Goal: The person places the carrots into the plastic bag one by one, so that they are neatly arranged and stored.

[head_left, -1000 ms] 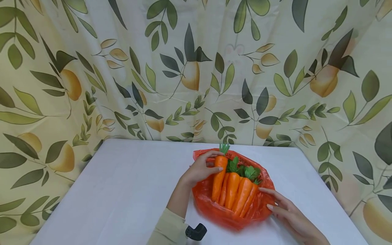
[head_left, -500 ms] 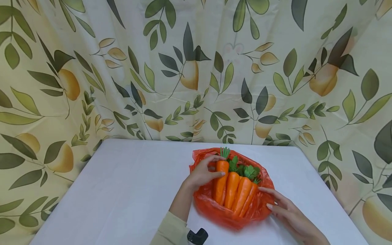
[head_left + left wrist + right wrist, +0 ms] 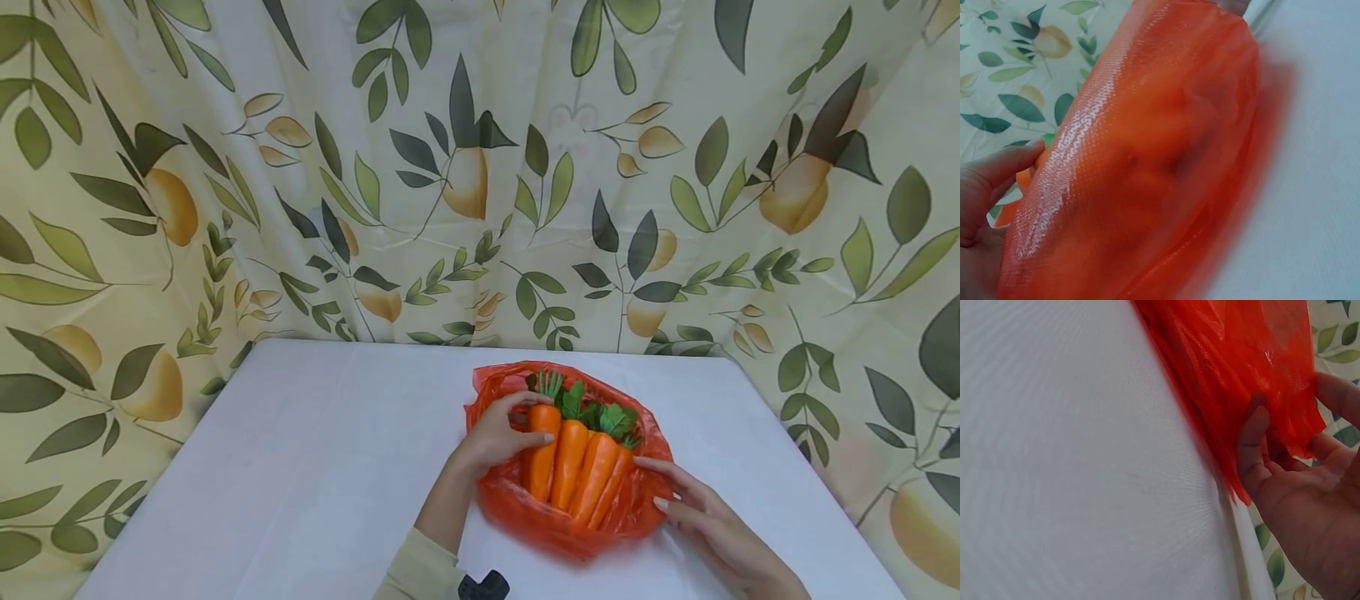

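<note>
Several orange carrots with green tops lie side by side in a red plastic bag (image 3: 517, 533), whose mouth is spread open. My left hand (image 3: 498, 433) grips the leftmost carrot (image 3: 542, 467) near its top, thumb across the front and fingers behind. In the left wrist view the bag's side (image 3: 1141, 144) hides most of that carrot, and only part of the left hand (image 3: 985, 194) shows. At the bag's right side, my right hand (image 3: 705, 517) holds the edge. Its fingers curl at the red plastic in the right wrist view, with the thumb (image 3: 1338, 394) against the bag.
A white table (image 3: 322, 450) lies under the bag. Behind it hangs a curtain (image 3: 420, 275) printed with leaves and fruit. A black watch-like device (image 3: 483, 586) sits by the left sleeve (image 3: 420, 567).
My left hand has lowered the leftmost carrot down into the bag, level with the others and nearer to them. My right hand stays at the bag's edge.
</note>
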A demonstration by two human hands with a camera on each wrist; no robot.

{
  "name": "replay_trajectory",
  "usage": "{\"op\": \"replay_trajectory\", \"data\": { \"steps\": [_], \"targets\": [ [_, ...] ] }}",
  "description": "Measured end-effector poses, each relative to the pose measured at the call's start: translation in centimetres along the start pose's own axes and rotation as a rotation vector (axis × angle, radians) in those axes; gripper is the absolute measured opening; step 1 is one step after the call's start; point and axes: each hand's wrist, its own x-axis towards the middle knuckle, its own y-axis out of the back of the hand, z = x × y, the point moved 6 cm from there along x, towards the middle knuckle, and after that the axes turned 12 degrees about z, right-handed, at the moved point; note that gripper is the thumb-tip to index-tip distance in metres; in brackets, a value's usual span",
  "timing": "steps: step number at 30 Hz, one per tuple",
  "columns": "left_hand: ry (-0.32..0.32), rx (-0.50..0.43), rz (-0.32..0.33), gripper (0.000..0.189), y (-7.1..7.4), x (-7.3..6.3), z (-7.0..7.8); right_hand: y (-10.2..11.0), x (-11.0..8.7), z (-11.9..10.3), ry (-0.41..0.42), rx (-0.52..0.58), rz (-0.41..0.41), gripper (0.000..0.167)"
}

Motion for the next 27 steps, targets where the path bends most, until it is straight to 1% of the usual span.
{"op": "replay_trajectory", "data": {
  "steps": [3, 8, 14, 20, 23, 27],
  "targets": [
    [0.01, 0.023, 0.008, 0.04, 0.0, -0.1, -0.3, -0.1, 0.0, -0.1, 0.014, -0.007, -0.009, 0.056],
    [-0.009, 0.066, 0.011, 0.04, -0.3, -0.3, -0.5, -0.2, -0.1, -0.2, 0.033, -0.011, -0.016, 0.056],
    [-0.01, 0.121, 0.032, 0.04, -0.4, -0.4, -0.8, -0.2, -0.1, -0.2, 0.032, -0.012, -0.007, 0.057],
    [-0.044, 0.114, 0.032, 0.042, -0.6, -0.3, -0.9, -0.1, -0.1, -0.2, 0.028, -0.004, -0.006, 0.057],
    [-0.046, 0.103, 0.031, 0.043, -0.7, -0.3, -1.0, 0.0, -0.1, -0.1, 0.021, -0.004, -0.005, 0.057],
    [-0.03, 0.092, 0.034, 0.043, -0.7, -0.3, -1.2, 0.0, -0.1, -0.1, 0.013, -0.005, -0.004, 0.057]
  ]
}}
